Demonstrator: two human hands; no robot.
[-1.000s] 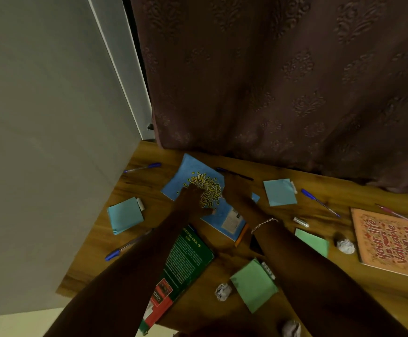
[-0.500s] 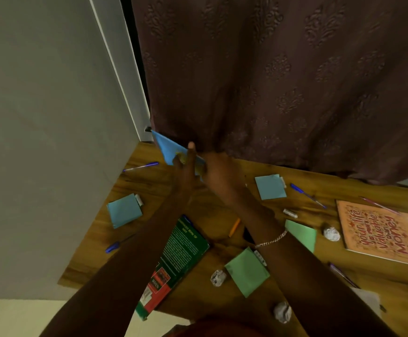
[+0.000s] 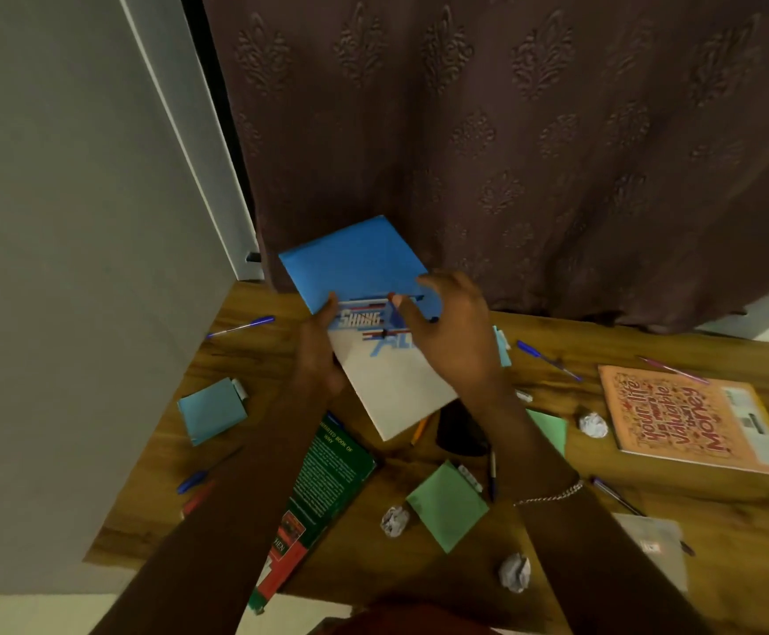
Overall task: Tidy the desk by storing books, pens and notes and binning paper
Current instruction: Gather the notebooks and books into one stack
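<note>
A person holds a blue book (image 3: 373, 286) tilted in the air above the far side of a cluttered wooden counter (image 3: 556, 566), close to a brown curtain (image 3: 511, 153). The left hand (image 3: 316, 355) grasps its left edge. The right hand (image 3: 451, 332) grasps its right side, thumb on the cover.

The book is held only by its edges, so it could slip and fall onto the pens and notes below. The left forearm passes above a green book (image 3: 327, 488) that overhangs the counter's near edge; a brush could knock it to the floor.

A second ago the blue book lay flat on the counter, patterned cover up, under both hands. Now it is lifted and turned, showing a blue-and-white lettered side, and an orange pen (image 3: 419, 429) it covered is exposed.
</note>
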